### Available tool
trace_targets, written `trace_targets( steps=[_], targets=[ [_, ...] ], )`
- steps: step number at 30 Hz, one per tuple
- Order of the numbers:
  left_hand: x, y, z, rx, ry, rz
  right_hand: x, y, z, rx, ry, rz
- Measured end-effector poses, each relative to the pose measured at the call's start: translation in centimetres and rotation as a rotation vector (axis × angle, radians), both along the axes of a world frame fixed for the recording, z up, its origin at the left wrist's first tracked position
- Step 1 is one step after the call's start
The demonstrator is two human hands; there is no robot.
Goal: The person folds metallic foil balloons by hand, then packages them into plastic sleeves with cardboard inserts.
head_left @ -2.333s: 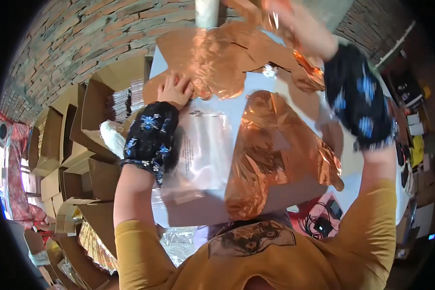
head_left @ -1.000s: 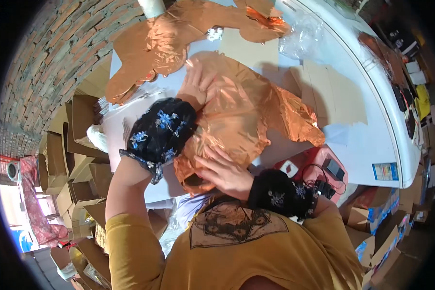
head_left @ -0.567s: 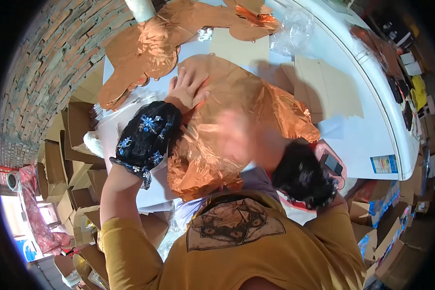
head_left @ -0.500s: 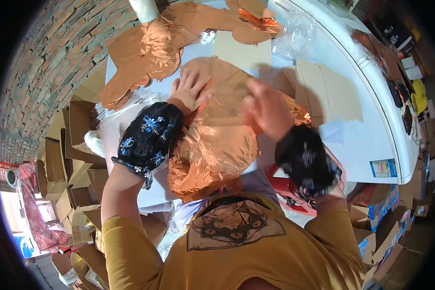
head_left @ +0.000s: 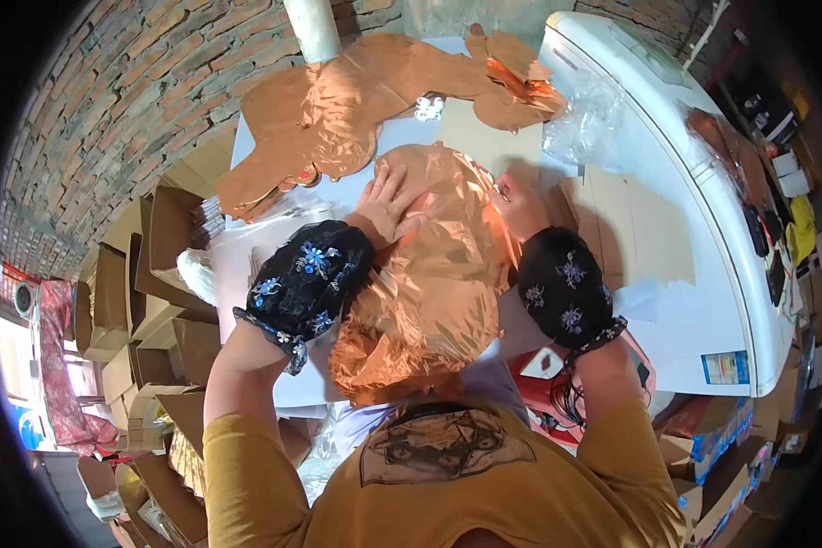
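The left arm (head_left: 247, 365) and right arm (head_left: 610, 379) are extended forward, elbows bent. The left hand (head_left: 385, 208) is laid palm down, fingers spread, thumb angled toward the right hand (head_left: 520, 206), whose fingers are curled.

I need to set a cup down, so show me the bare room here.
Widest: the white surface between the tan cardboard and the blue-edged label. A thin strip shows between front foil and back foil. Crowded: the middle, with left hand and right hand at the front foil, and the back, under back foil and clear plastic.
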State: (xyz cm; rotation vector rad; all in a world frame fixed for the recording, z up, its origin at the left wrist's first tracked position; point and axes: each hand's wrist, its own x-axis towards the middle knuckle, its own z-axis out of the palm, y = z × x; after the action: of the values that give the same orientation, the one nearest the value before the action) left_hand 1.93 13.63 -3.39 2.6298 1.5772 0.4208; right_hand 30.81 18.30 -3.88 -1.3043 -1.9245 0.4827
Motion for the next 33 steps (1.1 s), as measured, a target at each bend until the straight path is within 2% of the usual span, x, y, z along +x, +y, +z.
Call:
trace_targets(
  steps=[3, 9, 12, 17, 22, 27, 30, 31, 32, 33],
  targets=[
    [-0.5, 1.5, -0.8, 0.001, -0.036, -0.02, -0.9, 0.7, 0.5, 0.031, 0.156, -0.004],
    [-0.5, 5.2, -0.8, 0.035, -0.057, -0.085, -2.0, 3.9, -1.2, 0.091, 0.251, -0.121],
    [-0.4, 6.9, -0.4, -0.033, -0.014, -0.042, -2.3, 5.4, -2.1, -0.016, 0.273, -0.163],
    [-1.5, 8.4, -0.9, 0.019, 0.029, -0.068, -2.1, 6.9, -2.0, -0.164, 0.111, -0.15],
    [-1.7, 7.1, 0.2, 0.0, 0.005, -0.08, -1.9, 6.9, -0.8, -0.252, -0.182, -0.165],
    [-1.4, 6.9, -0.2, 0.039, 0.023, -0.065, -0.5, 3.6, 3.3, -0.085, -0.484, -0.107],
    [-1.5, 6.6, 0.2, 0.114, 0.188, -0.066, 0.4, 2.7, 4.3, -0.016, -0.402, -0.095],
    [-1.1, 6.4, 0.4, 0.072, 0.091, -0.059, 0.7, 0.7, 7.6, -0.108, -0.373, -0.01],
    [-0.8, 5.6, 0.5, 0.054, 0.082, -0.049, 2.8, 1.8, 5.6, 0.07, -0.223, 0.103],
    [-0.6, 5.1, 1.3, 0.046, 0.074, -0.035, 3.4, -0.4, 7.5, -0.009, -0.113, 0.092]
  ],
)
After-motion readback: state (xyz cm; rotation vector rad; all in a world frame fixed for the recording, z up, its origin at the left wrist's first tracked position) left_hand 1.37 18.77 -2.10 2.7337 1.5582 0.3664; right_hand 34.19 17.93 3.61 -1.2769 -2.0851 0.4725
